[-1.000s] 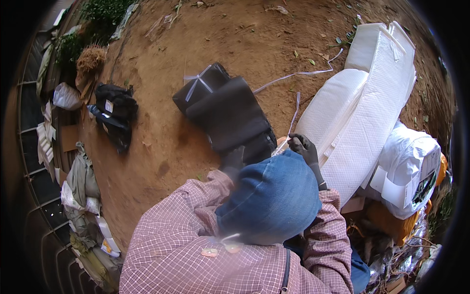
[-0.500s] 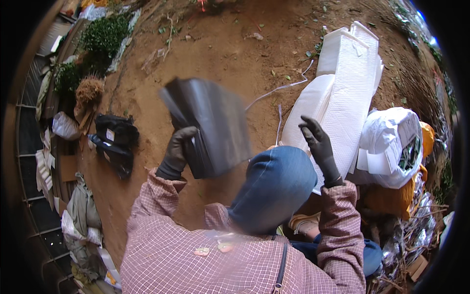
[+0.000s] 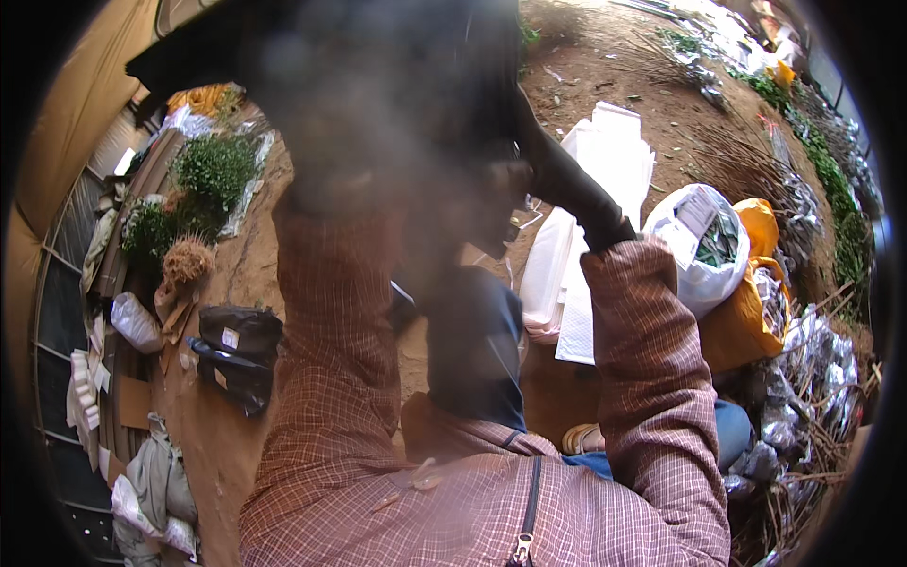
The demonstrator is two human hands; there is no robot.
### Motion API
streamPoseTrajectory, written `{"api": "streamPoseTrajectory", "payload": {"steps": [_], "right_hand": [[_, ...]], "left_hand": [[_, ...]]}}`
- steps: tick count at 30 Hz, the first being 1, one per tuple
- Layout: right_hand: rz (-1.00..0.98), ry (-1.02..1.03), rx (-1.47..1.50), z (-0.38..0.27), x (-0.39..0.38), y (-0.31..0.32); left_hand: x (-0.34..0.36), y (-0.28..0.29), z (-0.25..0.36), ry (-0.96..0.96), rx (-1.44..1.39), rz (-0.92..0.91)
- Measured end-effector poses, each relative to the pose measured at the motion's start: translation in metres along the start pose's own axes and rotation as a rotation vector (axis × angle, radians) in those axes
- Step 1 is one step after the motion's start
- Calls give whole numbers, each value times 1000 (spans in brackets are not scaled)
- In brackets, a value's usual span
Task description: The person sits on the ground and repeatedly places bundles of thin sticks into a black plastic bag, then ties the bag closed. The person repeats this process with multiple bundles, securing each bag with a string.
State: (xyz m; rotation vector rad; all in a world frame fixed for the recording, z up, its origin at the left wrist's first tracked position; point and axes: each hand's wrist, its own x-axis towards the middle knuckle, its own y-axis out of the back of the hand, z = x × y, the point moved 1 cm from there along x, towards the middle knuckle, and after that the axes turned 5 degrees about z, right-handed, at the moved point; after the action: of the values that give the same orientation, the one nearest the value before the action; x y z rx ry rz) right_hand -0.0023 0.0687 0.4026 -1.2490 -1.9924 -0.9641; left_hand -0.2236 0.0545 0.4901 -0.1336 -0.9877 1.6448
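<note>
Black object [image 3: 406,66], one, blurred: my right hand [image 3: 565,184] is adjoining it, my left hand [image 3: 331,189] is blurring; I cannot tell either grip. White sack [image 3: 694,283], one: is holding green scraps [image 3: 715,243].

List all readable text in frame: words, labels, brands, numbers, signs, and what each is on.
None readable.
White label on the white sack: print too small to read.
Pale label on the upper black bag: too small to read.
Black sheeting near the lens: too blurred to tell whether it is printed.
</note>
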Motion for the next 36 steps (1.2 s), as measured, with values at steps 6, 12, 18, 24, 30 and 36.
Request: {"api": "streamPoseTrajectory", "payload": {"steps": [6,12,18,24,30,36], "right_hand": [[124,59,-191,-36,-33,5],[290,-155,-224,-60,-133,-13],[136,-359,-250,-70,-251,-5],[177,-807,-96,-96,-389,-50],[490,-1224,285,-76,-462,-56],[387,-1395,505,-45,-441,4]], "left_hand": [[32,-36,-10,-45,57,-69],[39,-2,-53,6,283,-83],[-71,147,-143,407,963,-196],[-228,276,-178,1113,1408,-454],[-160,197,-274,741,1340,-579],[5,27,-429,117,1207,-618]]}}
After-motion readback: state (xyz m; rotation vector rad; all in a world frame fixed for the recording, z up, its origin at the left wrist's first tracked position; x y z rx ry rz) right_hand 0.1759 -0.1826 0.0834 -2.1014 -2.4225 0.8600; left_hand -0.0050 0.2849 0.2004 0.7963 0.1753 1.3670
